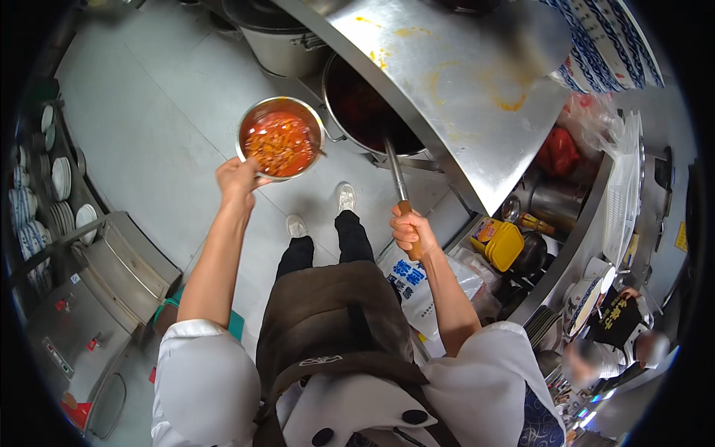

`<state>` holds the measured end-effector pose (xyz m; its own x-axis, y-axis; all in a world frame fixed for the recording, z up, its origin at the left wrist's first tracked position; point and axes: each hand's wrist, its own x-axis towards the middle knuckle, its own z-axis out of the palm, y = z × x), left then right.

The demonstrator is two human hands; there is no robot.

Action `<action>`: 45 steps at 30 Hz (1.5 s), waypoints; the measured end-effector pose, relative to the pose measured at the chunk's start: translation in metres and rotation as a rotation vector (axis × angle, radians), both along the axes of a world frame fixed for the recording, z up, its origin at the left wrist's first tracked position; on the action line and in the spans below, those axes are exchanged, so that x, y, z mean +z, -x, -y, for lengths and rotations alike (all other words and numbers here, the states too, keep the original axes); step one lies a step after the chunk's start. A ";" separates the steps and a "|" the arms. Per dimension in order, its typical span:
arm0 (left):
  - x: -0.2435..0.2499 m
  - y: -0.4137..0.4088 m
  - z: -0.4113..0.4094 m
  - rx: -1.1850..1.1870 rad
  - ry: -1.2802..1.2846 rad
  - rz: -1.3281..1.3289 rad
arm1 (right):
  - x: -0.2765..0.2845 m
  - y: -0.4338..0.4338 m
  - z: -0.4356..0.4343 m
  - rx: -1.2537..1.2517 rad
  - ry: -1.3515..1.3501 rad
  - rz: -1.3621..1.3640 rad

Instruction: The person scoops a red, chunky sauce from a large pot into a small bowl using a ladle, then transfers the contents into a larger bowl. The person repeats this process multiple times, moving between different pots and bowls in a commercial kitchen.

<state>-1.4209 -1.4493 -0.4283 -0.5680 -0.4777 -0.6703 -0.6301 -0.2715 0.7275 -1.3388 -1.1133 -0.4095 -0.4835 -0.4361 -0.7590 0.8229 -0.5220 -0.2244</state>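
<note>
My left hand (239, 180) grips the near rim of a round metal bowl (242, 153). Orange-red, oily food in small pieces (279, 142) lies in the bowl, which hangs over the floor left of a large metal pot. My right hand (412, 230) is closed around the wooden handle (410, 209) of a long metal-shafted utensil (395, 167). Its far end goes down into the dark red contents of the large pot (357, 106) and cannot be seen there. Part of the pot is hidden under the edge of a steel worktop.
The stained steel worktop (447, 84) juts over the pot. A lidded stockpot (279, 50) stands beyond. At right are a yellow plastic tub (500, 243), a printed sack (419, 290) and patterned bowls (609, 44). Dish racks (84, 184) line the left. People stand far right.
</note>
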 end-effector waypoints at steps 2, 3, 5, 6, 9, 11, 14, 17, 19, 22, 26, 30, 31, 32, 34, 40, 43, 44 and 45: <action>-0.031 0.004 -0.007 -0.067 -0.037 0.019 | 0.007 -0.004 0.004 0.011 -0.043 -0.015; -0.034 0.007 -0.017 -0.080 -0.052 -0.007 | 0.011 -0.007 0.006 0.009 -0.070 -0.023; -0.041 0.015 -0.030 -0.093 -0.090 -0.012 | 0.021 -0.012 0.011 -0.027 -0.089 0.003; -0.041 0.018 -0.037 -0.091 -0.090 -0.006 | 0.027 -0.015 0.015 -0.041 -0.103 0.003; -0.042 0.024 -0.048 -0.098 -0.085 -0.001 | 0.035 -0.029 0.016 -0.074 -0.079 -0.018; -0.049 0.027 -0.050 -0.119 -0.076 -0.015 | 0.050 -0.033 0.021 -0.073 -0.071 -0.022; -0.054 0.032 -0.046 -0.148 -0.081 -0.017 | 0.066 -0.041 0.024 -0.081 -0.072 -0.002; -0.044 0.039 -0.047 -0.168 -0.081 -0.022 | 0.089 -0.047 0.031 -0.047 -0.148 0.027; -0.043 0.041 -0.046 -0.177 -0.074 -0.018 | 0.098 -0.052 0.032 -0.008 -0.141 0.025; -0.048 0.046 -0.038 -0.202 -0.073 -0.017 | 0.111 -0.065 0.032 0.051 -0.177 0.080; -0.046 0.048 -0.034 -0.231 -0.077 -0.016 | 0.128 -0.079 0.037 0.147 -0.247 0.086; -0.051 0.046 -0.030 -0.223 -0.109 -0.030 | 0.113 -0.093 0.035 0.362 -0.349 -0.029; -0.053 0.046 -0.029 -0.216 -0.118 -0.036 | 0.108 -0.095 0.036 0.422 -0.378 -0.074; -0.055 0.046 -0.029 -0.211 -0.126 -0.041 | 0.104 -0.096 0.036 0.474 -0.433 -0.097; -0.057 0.045 -0.027 -0.195 -0.137 -0.046 | 0.101 -0.097 0.040 0.619 -0.622 -0.172; -0.064 0.038 -0.024 -0.174 -0.167 -0.061 | 0.088 -0.114 0.040 0.851 -1.084 -0.533; -0.066 0.035 -0.022 -0.164 -0.176 -0.065 | 0.078 -0.125 0.038 0.821 -1.196 -0.633; -0.067 0.035 -0.022 -0.158 -0.178 -0.064 | 0.076 -0.127 0.038 0.801 -1.223 -0.658; -0.066 0.035 -0.023 -0.155 -0.182 -0.064 | 0.076 -0.126 0.038 0.831 -1.251 -0.649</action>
